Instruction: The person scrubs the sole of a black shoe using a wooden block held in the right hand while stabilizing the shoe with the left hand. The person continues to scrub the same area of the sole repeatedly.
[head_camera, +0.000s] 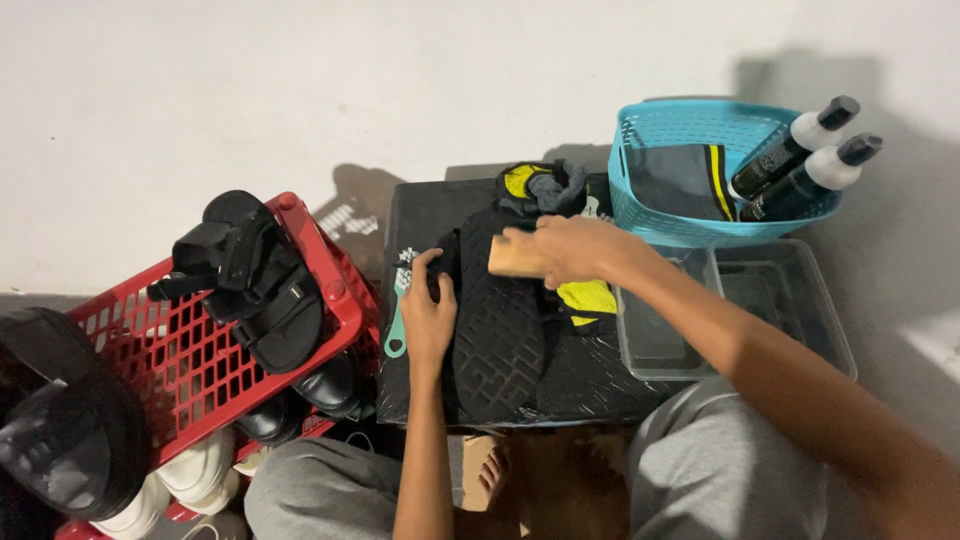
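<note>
A black rubber-soled shoe (497, 322) lies sole-up on a black plastic-wrapped low tabletop (600, 375), lengthwise toward the wall. The left hand (428, 312) rests on the shoe's left edge, fingers (432, 268) curled over the rim and grasping it. The right hand (570, 250) is at the far end of the sole, its fingers clenched around a tan wooden block-shaped brush (512, 258), which is pressed against the sole. A mint-green plastic handle (397, 325) lies on the tabletop just beside the left hand, partly hidden beneath it. A grey and yellow cloth (545, 185) sits bunched at the far edge of the tabletop, and a yellow patch (588, 298) shows under the right wrist; what it belongs to cannot be told.

To the right, a turquoise perforated plastic basket (640, 205) holds a dark folded item and two black bottles with white shoulders and black caps (805, 160), both leaning out over its rim. A clear rectangular plastic tub (790, 300) stands just in front of the basket. To the left, a red plastic lattice crate (190, 360) carries a black strapped sandal (255, 280), with black glossy shoes and white shoes tucked below it. The person sits in grey trousers (720, 470), a bare foot visible between the knees.
</note>
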